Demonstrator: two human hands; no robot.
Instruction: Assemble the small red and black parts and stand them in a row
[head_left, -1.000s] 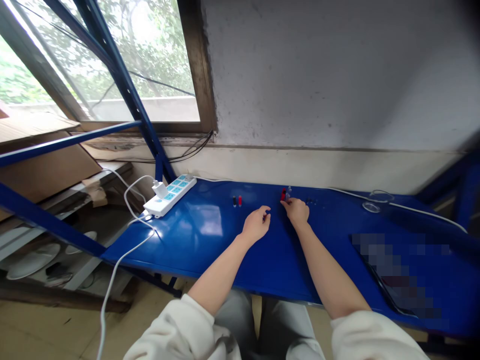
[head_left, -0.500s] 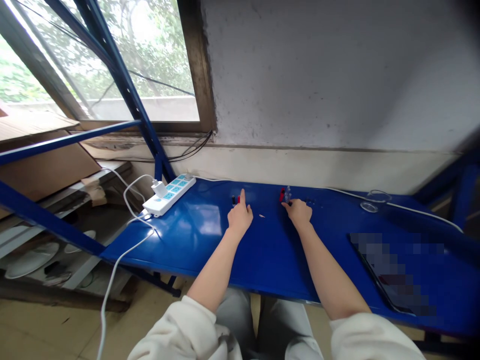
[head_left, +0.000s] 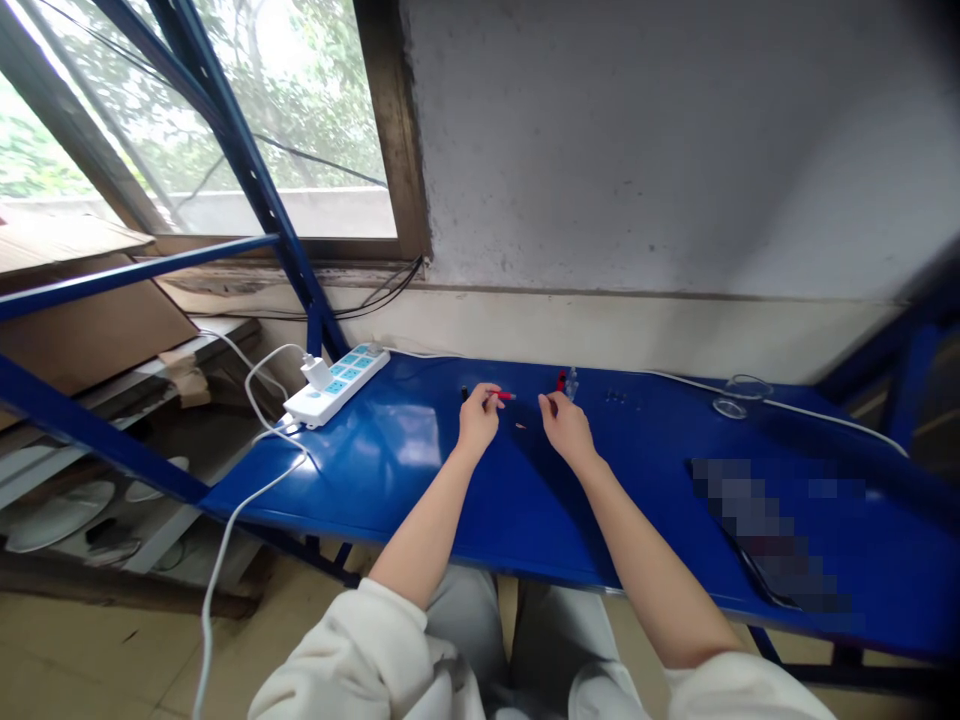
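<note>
My left hand (head_left: 478, 420) is closed in a pinch on a small red rod-like piece (head_left: 504, 395), raised over the blue table and pointing right. Opposite it, my right hand (head_left: 566, 425) has thumb and fingers pressed together; a small dark bit shows at the tips, too small to name. Just behind the right hand stand small red pieces (head_left: 561, 380) and clear plastic pieces (head_left: 573, 384). A small black piece (head_left: 464, 393) is beside my left hand. Between the hands, a tiny pale pinkish piece (head_left: 520, 426) lies on the tabletop.
On the blue table (head_left: 360, 490), a white power strip (head_left: 337, 388) with a plugged-in charger sits at left. Tiny clear pieces (head_left: 615, 397) lie right of my right hand. Farther right are a clear ring-shaped item (head_left: 730, 408), a white cable (head_left: 832, 420) and a blurred-out flat object (head_left: 765, 535).
My left hand has picked up the red piece, and its stretched index finger has curled. My right hand has moved left, away from the clear pieces, toward my left hand.
</note>
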